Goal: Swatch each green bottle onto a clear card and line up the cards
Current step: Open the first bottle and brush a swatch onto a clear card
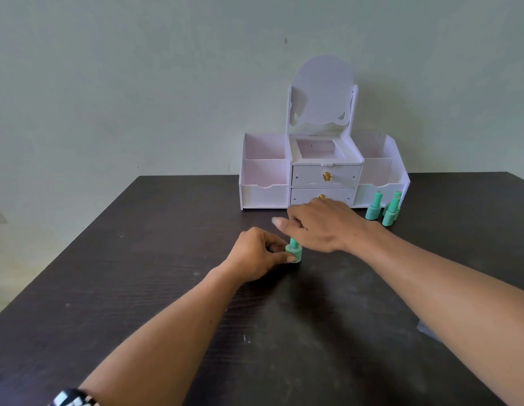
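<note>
In left hand [256, 253], bottle [294, 252], right hand [319, 227] atop

Mint-green plastic bottles [373, 208], a pale lilac-white plastic organiser [263, 183] with gold knobs [326, 176], on a dark-brown wood-grain counter [138, 259].

No text is legible. The green bottle [294, 253], just off frame centre toward 6 o'clock, carries dark print on its body, too small to read.
</note>
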### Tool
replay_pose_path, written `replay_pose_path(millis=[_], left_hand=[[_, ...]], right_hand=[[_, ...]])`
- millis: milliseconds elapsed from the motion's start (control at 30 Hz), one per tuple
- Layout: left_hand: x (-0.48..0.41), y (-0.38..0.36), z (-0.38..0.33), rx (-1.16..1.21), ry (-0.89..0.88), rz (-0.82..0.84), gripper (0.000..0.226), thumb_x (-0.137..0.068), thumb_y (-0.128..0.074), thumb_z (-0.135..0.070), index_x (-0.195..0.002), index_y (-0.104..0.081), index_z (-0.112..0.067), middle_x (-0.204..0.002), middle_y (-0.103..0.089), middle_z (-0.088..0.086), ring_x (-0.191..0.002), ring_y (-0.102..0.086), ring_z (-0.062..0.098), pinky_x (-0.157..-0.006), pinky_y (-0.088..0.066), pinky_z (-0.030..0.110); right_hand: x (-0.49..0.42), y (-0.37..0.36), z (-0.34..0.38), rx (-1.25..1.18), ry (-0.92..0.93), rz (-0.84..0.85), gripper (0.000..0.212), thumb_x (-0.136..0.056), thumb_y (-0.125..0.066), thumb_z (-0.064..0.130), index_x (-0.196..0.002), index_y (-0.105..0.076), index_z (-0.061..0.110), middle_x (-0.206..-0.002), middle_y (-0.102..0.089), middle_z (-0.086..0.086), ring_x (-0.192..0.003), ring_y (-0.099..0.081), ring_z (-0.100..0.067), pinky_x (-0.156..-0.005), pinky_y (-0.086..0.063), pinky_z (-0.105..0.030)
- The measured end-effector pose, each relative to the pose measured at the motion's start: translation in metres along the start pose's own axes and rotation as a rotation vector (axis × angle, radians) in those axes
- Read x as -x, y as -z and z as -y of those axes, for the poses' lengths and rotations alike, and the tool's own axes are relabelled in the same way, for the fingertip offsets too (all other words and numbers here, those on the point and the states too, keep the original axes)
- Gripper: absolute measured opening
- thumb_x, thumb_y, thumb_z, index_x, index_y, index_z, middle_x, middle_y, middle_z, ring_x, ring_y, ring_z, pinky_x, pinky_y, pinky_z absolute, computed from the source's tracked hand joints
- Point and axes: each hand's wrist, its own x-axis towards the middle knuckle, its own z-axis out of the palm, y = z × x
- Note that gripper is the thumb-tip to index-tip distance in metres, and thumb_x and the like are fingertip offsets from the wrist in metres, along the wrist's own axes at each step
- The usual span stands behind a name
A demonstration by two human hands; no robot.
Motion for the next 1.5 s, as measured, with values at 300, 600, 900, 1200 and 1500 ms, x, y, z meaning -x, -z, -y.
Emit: replay_pose_path(millis=[300,600,900,1200,1500], left_hand=[[0.000,0.000,0.002,-0.013,-0.027,-0.015,0.025,-0.074,-0.086,-0.039,-0.097,-0.080,-0.030,-0.085,-0.074,-0.010,-0.080,-0.065,0.007,-0.070,-0.050,0.019],[-0.001,0.000,0.002,-0.016,-0.016,0.000,0.020,-0.074,-0.085,-0.039,-0.091,-0.080,-0.030,-0.079,-0.072,-0.013,-0.072,-0.062,0.004,-0.064,-0.046,0.017],[0.002,0.002,0.000,-0.050,-0.021,0.009,0.030,-0.076,-0.083,-0.039,-0.104,-0.079,-0.030,-0.091,-0.074,-0.010,-0.084,-0.065,0.007,-0.070,-0.050,0.019],[0.013,0.053,0.008,-0.138,0.011,-0.093,0.057,-0.078,-0.079,-0.046,-0.130,-0.066,-0.024,-0.114,-0.073,-0.006,-0.099,-0.064,0.002,-0.092,-0.046,0.017],[0.005,0.108,0.046,-0.246,0.108,-0.189,0.040,-0.083,-0.076,-0.043,-0.116,-0.073,-0.023,-0.106,-0.074,-0.004,-0.096,-0.066,0.006,-0.092,-0.052,0.025]], right_hand=[[0.003,-0.007,-0.003,0.010,-0.001,0.012,0.053,-0.098,-0.032,0.064,-0.068,-0.044,0.023,-0.070,-0.053,0.001,-0.073,-0.055,-0.026,-0.062,-0.038,-0.037],[0.006,-0.013,-0.006,-0.034,-0.007,0.035,0.042,-0.099,-0.039,0.058,-0.077,-0.048,0.023,-0.075,-0.056,0.002,-0.076,-0.057,-0.026,-0.060,-0.039,-0.035],[0.011,-0.017,-0.012,-0.098,0.035,0.055,0.022,-0.098,-0.050,0.050,-0.097,-0.054,0.028,-0.085,-0.060,0.008,-0.079,-0.059,-0.018,-0.063,-0.044,-0.034],[-0.027,-0.004,0.011,-0.162,0.005,-0.068,0.015,-0.094,-0.061,0.039,-0.092,-0.064,0.025,-0.077,-0.052,0.013,-0.082,-0.057,-0.021,-0.066,-0.040,-0.033],[-0.090,-0.012,0.051,-0.130,-0.055,-0.024,0.023,-0.090,-0.062,0.033,-0.107,-0.070,0.019,-0.107,-0.065,-0.008,-0.098,-0.063,-0.033,-0.077,-0.050,-0.037]])
